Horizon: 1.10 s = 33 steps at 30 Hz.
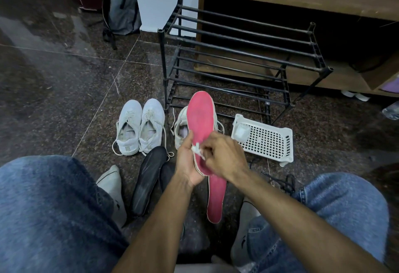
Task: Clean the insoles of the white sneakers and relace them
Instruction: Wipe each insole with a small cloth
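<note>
Head view: the person sits with both knees in frame, looking down at the dark stone floor. The left hand (187,160) grips a pink insole (200,119) by its heel end and holds it upright, toe pointing away. The right hand (224,158) pinches a small white wipe (197,148) against the insole's lower face, fingers curled over it. A second pink insole (216,199) lies flat on the floor just beneath the hands, and two dark insoles (146,177) lie beside it to the left. Beyond them stands a pair of white sneakers (140,126), laces loose, and directly behind the raised insole sits another white sneaker (180,130), partly hidden. A white perforated basket (267,141) rests on the floor to the right, in front of a black metal shoe rack (237,56).

The step in hand appears to be wiping the insole clean; relacing has not begun. The next move likely calls for drawing the wipe along the insole toward the toe while the left hand keeps it steady, then turning to the insole on the floor.
</note>
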{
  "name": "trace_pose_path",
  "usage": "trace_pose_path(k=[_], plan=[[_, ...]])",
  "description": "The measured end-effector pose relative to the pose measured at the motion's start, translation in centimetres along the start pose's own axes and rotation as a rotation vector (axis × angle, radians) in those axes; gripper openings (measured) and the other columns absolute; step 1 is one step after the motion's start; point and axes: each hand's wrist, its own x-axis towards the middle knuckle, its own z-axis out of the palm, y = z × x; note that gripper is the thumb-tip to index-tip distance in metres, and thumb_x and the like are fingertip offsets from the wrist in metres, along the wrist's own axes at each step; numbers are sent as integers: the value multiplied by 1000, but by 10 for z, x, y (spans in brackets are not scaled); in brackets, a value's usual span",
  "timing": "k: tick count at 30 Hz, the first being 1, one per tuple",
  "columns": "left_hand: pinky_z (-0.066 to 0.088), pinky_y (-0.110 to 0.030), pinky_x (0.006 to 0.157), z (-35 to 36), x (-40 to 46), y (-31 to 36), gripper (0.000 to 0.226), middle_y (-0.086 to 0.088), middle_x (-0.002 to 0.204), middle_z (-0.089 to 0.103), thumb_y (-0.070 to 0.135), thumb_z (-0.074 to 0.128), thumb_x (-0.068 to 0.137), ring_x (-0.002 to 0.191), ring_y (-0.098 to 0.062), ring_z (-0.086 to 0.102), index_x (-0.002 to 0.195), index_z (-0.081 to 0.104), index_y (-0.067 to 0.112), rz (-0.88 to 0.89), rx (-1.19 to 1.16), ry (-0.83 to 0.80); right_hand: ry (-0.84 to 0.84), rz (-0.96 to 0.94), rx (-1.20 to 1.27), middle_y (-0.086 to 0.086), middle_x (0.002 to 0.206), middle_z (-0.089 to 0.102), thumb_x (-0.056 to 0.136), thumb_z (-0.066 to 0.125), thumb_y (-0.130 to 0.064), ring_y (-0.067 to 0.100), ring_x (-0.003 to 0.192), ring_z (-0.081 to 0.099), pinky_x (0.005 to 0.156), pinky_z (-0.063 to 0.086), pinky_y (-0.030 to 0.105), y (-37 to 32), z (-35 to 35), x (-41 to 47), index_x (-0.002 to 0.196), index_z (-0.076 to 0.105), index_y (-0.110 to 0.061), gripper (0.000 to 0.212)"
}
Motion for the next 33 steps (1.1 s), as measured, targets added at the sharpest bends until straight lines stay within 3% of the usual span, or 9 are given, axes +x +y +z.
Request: trace_pose_path(k=[3,8,13,16,21,24,26,29,33], plan=[[58,-40,82,2,0,-1,56,-14,101,70,48,40,99,92,-27,69,104,72,3,-9,-17,-6,45,63,-2,-4,103,66,88,62,-23,23,92,64,79,52,34,-2,2,10,98,74,-26,16],[61,-44,71,-6,0,11,68,-24,112,66,54,38,98,88,-32,72,101,73,-4,15,-5,43,-207,-28,164,-10,88,66,79,61,-6,17,80,64,76,54,38,-6,3,-11,82,76,-23,23],[56,-40,83,2,-5,-9,49,-14,102,65,46,46,96,94,-28,64,119,62,5,-52,10,37,-6,-44,-142,-1,100,61,89,55,-17,26,94,61,76,48,36,1,2,9,100,72,-22,21],[50,-38,91,2,-7,-13,47,-14,105,64,40,52,90,99,-27,62,121,61,5,-52,39,22,67,76,-101,-2,103,61,91,55,-19,25,98,60,76,48,36,8,1,22,105,72,-22,22],[43,-43,103,-6,1,1,65,-19,114,62,49,53,87,104,-30,61,126,56,-2,-77,37,66,-132,17,97,-11,95,66,83,63,-12,16,85,63,76,54,37,3,7,-7,85,75,-26,19],[38,-43,108,-8,5,-4,66,-19,113,61,50,54,88,103,-31,60,128,56,-2,-86,49,73,-166,-28,45,-13,93,65,84,63,-12,14,86,62,77,53,35,6,-1,-11,85,75,-27,19],[40,-41,103,-4,3,-11,54,-16,104,62,42,57,87,99,-29,60,123,59,2,-59,18,55,-81,-38,-60,-8,98,64,88,60,-18,20,91,62,77,51,34,10,-6,0,96,74,-25,18],[55,-36,83,2,0,-16,44,-13,96,67,36,53,90,91,-25,65,117,63,4,-29,35,46,33,18,-170,-3,106,63,91,56,-21,25,99,61,76,46,34,13,-11,21,105,71,-24,21],[57,-38,82,0,1,-5,50,-15,99,67,41,46,98,92,-27,65,126,59,2,-15,44,43,-14,43,-74,-4,105,67,88,61,-20,22,94,64,78,49,33,8,-10,19,100,74,-26,18]])
